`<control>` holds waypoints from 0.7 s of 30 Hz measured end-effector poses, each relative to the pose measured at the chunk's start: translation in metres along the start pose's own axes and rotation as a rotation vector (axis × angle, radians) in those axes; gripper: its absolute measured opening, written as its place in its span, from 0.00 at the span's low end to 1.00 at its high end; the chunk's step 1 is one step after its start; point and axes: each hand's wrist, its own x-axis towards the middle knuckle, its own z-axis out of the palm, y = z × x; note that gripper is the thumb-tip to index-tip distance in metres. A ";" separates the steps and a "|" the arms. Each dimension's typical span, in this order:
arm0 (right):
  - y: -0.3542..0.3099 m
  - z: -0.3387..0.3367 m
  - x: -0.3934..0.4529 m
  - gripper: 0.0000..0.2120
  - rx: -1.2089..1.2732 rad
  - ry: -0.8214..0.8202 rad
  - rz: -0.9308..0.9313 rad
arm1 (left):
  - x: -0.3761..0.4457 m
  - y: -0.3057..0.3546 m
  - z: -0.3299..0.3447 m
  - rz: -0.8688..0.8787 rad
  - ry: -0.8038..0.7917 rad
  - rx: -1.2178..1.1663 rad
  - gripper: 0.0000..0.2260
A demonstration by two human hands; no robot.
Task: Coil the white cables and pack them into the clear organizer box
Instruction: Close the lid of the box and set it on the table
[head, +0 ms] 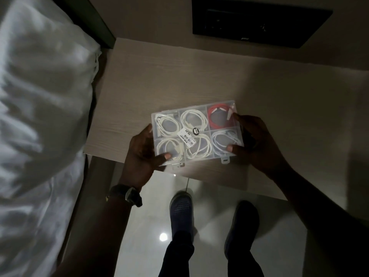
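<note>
The clear organizer box (180, 111) lies near the front edge of the light wooden table (159, 76), lid down, with a price label on top. Coiled white cables (166, 124) fill several of its compartments, and a red cable (216, 116) sits in the far right one. My left hand (144, 150) grips the box's left end, thumb on the lid. Its right end is held by my right hand (253, 140), thumb pressing the near right corner. Two latch tabs (225, 160) stick out from the front edge.
A bed with white bedding (40, 116) runs along the left, close to the table. A black flat panel (259, 21) lies at the far side. Below the table edge my two feet in dark shoes (180, 206) stand on a glossy floor.
</note>
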 end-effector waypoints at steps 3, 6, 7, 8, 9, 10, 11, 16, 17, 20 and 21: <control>0.006 0.001 -0.005 0.40 0.007 -0.033 -0.036 | -0.013 -0.008 0.004 -0.032 0.008 -0.093 0.35; 0.011 0.000 -0.005 0.43 0.050 -0.092 -0.048 | -0.014 -0.016 0.001 -0.093 0.009 -0.027 0.42; 0.012 0.000 -0.005 0.44 0.026 -0.107 -0.053 | -0.013 -0.019 0.000 -0.108 0.019 0.014 0.44; 0.013 0.000 -0.005 0.45 -0.013 -0.117 -0.058 | -0.012 -0.021 -0.001 -0.106 0.032 0.062 0.45; 0.013 0.001 -0.005 0.45 -0.053 -0.119 -0.060 | -0.011 -0.023 -0.001 -0.091 0.042 0.114 0.46; 0.014 0.001 -0.005 0.46 -0.088 -0.117 -0.057 | -0.011 -0.025 -0.002 -0.075 0.043 0.164 0.46; 0.014 0.001 -0.005 0.46 -0.122 -0.115 -0.056 | -0.010 -0.026 -0.003 -0.063 0.034 0.205 0.46; 0.015 0.001 -0.007 0.46 -0.315 -0.151 -0.113 | -0.010 -0.023 -0.007 -0.045 -0.016 0.373 0.47; 0.015 0.001 -0.006 0.46 -0.338 -0.167 -0.105 | -0.010 -0.020 -0.007 -0.038 -0.025 0.404 0.47; 0.009 -0.001 -0.006 0.46 -0.356 -0.207 -0.082 | -0.010 -0.011 -0.007 -0.036 -0.037 0.449 0.47; 0.007 -0.002 -0.007 0.46 -0.359 -0.211 -0.075 | -0.011 -0.009 -0.007 -0.036 -0.039 0.440 0.47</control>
